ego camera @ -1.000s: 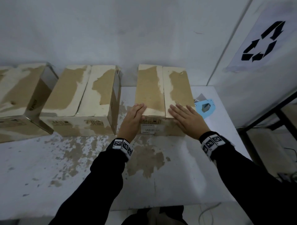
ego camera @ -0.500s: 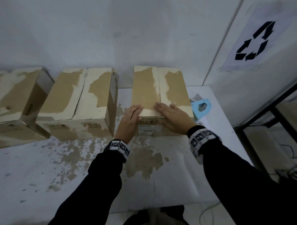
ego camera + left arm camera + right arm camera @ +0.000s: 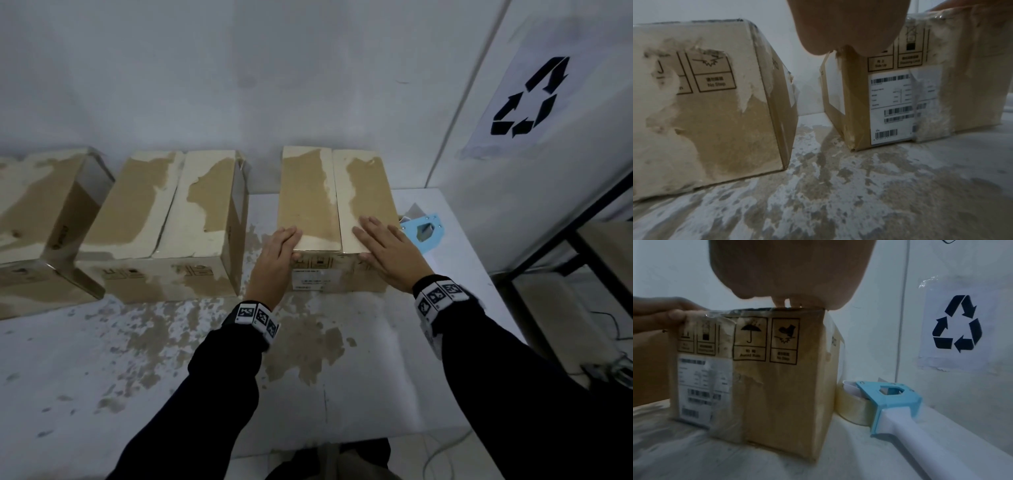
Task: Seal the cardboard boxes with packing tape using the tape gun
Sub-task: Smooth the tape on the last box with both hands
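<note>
Three worn cardboard boxes stand in a row against the wall. The right box [image 3: 337, 205] has both top flaps down and meeting along a centre seam. My left hand [image 3: 279, 250] lies flat with its fingers on the box's near left corner, thumb against the front face. Flat on the right flap near its front edge rests my right hand [image 3: 383, 246]. The blue tape gun [image 3: 423, 234] lies on the table just right of this box, untouched. In the right wrist view the tape gun [image 3: 890, 402] shows a clear tape roll and a white handle beside the box [image 3: 766, 378].
The middle box [image 3: 164, 219] and the left box [image 3: 37, 219] sit left of my hands, with a narrow gap between the middle box and the right one. The white table [image 3: 171, 377] is stained. A recycling sign [image 3: 527, 99] hangs on the right wall. A dark metal frame [image 3: 565, 240] stands at the right.
My right hand slid left over the seam half a second ago and is now back on the right flap. The left hand has stayed at the near left corner.
</note>
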